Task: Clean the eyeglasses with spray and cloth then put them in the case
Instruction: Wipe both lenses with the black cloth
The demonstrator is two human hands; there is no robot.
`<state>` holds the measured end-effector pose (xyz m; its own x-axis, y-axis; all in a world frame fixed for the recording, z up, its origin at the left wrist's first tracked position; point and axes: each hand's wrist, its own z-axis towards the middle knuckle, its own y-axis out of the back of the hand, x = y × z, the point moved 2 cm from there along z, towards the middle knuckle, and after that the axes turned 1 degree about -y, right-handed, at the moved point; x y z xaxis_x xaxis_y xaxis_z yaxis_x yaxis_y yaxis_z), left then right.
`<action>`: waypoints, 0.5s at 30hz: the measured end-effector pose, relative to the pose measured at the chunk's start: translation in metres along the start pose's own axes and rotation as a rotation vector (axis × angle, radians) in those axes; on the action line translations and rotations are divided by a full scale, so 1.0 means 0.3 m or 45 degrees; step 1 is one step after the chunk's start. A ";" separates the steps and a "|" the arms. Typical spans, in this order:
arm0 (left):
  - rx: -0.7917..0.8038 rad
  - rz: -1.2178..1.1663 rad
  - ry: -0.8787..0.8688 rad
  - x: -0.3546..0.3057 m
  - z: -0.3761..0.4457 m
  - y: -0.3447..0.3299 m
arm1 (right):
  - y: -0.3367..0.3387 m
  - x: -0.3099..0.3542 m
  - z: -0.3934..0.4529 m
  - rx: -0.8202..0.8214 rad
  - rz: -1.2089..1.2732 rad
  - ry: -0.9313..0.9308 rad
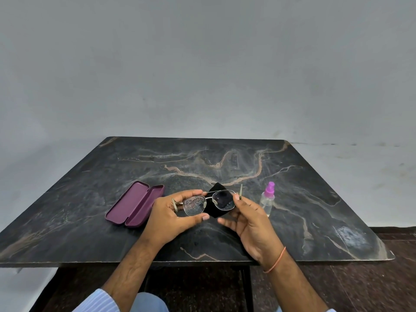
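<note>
Thin metal-framed eyeglasses (208,202) are held up above the table with their temples unfolded. Fine droplets speckle the left lens. My left hand (171,216) grips the left lens rim, fingers on top and thumb below. My right hand (249,218) pinches the frame's right hinge corner. A black cloth (217,192) lies on the table behind the glasses and shows through the right lens. The purple case (135,203) lies open to the left. A clear spray bottle (267,198) with a pink-purple nozzle stands upright to the right.
The dark marble table (315,199) has its front edge just below my wrists, and its right side ends near a dark floor. A plain grey wall rises behind it. My knee in light trousers (149,302) shows below the table edge.
</note>
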<state>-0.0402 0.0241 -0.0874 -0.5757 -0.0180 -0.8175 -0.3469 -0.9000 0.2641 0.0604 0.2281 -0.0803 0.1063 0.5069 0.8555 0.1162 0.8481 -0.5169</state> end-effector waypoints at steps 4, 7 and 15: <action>-0.001 0.009 -0.005 -0.011 0.000 -0.001 | 0.008 0.002 0.005 -0.025 0.029 0.037; -0.008 0.010 -0.005 -0.016 -0.002 0.002 | 0.009 -0.001 0.005 0.016 0.020 0.006; -0.022 0.038 0.002 0.006 0.000 0.000 | 0.019 -0.006 0.017 -0.108 -0.009 0.092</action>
<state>-0.0411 0.0242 -0.0889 -0.5844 -0.0456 -0.8102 -0.3170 -0.9062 0.2797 0.0559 0.2329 -0.0847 0.1755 0.4856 0.8564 0.2000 0.8342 -0.5140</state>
